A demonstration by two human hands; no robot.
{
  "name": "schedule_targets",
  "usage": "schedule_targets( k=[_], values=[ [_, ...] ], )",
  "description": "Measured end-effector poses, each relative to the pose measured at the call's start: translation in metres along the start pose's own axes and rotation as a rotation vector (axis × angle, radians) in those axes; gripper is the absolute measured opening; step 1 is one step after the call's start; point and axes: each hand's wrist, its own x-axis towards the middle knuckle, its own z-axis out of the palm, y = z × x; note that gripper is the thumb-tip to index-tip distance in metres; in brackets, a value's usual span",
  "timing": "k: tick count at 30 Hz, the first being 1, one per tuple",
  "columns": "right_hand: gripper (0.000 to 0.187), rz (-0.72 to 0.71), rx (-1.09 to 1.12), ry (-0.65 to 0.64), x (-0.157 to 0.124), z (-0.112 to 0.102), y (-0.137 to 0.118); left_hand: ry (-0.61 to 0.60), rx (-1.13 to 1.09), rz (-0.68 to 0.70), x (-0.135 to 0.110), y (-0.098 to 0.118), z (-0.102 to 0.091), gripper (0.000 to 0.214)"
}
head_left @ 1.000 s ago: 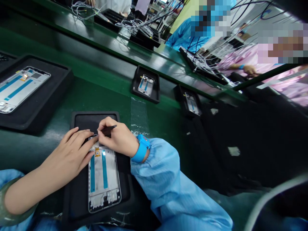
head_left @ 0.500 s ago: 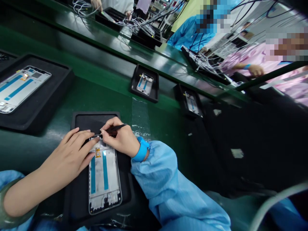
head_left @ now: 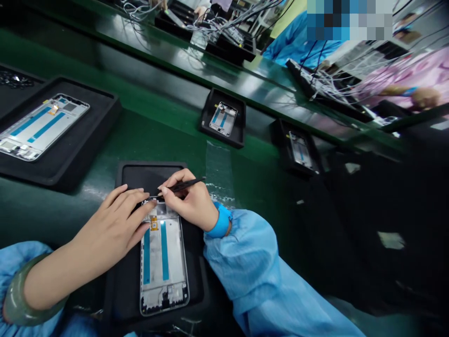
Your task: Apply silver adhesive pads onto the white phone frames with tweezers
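Note:
A silver phone frame (head_left: 174, 262) with two blue strips and an orange flex cable (head_left: 154, 223) lies in a black tray (head_left: 122, 290) before me. My left hand (head_left: 117, 217) rests over its upper left edge, fingers spread and touching the frame near the top. Pinched in my right hand (head_left: 191, 199) is a pair of dark tweezers (head_left: 187, 183), the tips at the frame's top edge beside my left fingertips. Whether the tips hold a small part is too fine to make out.
Another phone frame (head_left: 49, 122) lies in a black tray (head_left: 101, 112) at left. Two more trayed frames (head_left: 223, 119) (head_left: 300, 150) sit along the green bench further back. Beyond a raised ledge are cables (head_left: 224, 28) and co-workers. Black cloth (head_left: 351, 224) covers the right side.
The whole view has shifted, so the bench and hands appear slightly further right. Both hands keep the same pose at the frame's top edge, tweezers still held.

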Motion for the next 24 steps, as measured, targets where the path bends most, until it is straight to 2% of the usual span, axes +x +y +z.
schedule_targets(
  k=[11,15,20,24],
  values=[
    [0.009,-0.211,-0.139,0.054,-0.0082,0.0049,0.0022,0.008,0.012,0.021,0.0016,0.0001,-0.0008,0.035],
    [0.006,-0.227,-0.196,0.049,-0.0074,0.0066,0.0020,0.006,-0.015,-0.006,0.0029,0.0019,-0.0016,0.034],
    [0.004,-0.223,-0.231,-0.019,-0.0037,0.0048,0.0001,-0.013,-0.008,-0.006,0.0029,0.0020,-0.0020,0.034],
    [0.007,-0.257,-0.207,0.006,-0.0056,0.0035,0.0028,0.000,0.005,0.017,0.0017,-0.0004,-0.0007,0.035]
  ],
)
